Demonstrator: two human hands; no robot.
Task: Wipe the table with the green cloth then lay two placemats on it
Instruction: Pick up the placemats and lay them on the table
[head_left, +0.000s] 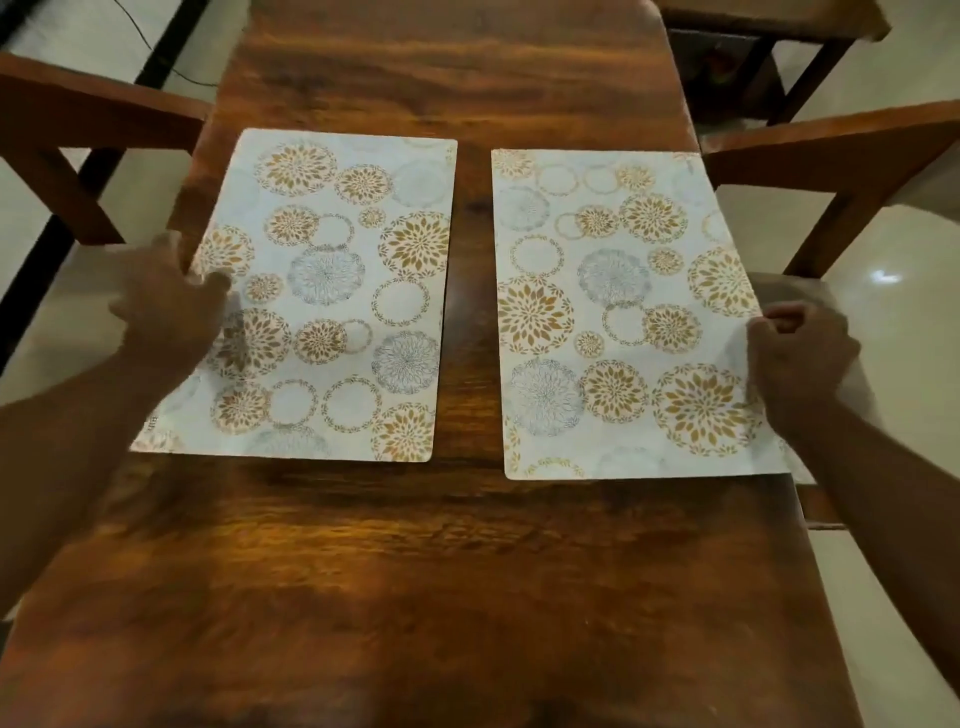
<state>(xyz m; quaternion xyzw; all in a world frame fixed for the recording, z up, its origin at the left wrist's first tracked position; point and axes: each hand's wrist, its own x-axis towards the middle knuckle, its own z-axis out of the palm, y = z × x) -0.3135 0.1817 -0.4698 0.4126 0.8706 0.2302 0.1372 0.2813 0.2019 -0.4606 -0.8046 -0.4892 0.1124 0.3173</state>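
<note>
Two flat rectangular floral mats side by side on the glossy wood table (467, 571): left hand (171, 312) blurry, thumb on left placemat (332, 296); right hand (800, 353) pinches right placemat (623, 312) edge

Both our arms reach forward: left hand (169, 312) blurred, fingers loosely spread; right hand (797, 353) curled, fingertips pinching.

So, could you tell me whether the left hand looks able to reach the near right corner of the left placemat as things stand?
Probably yes. The left hand already rests on the left placemat at its outer edge, and nothing lies on the mat between it and that corner. The right hand is occupied at the right placemat.
</note>
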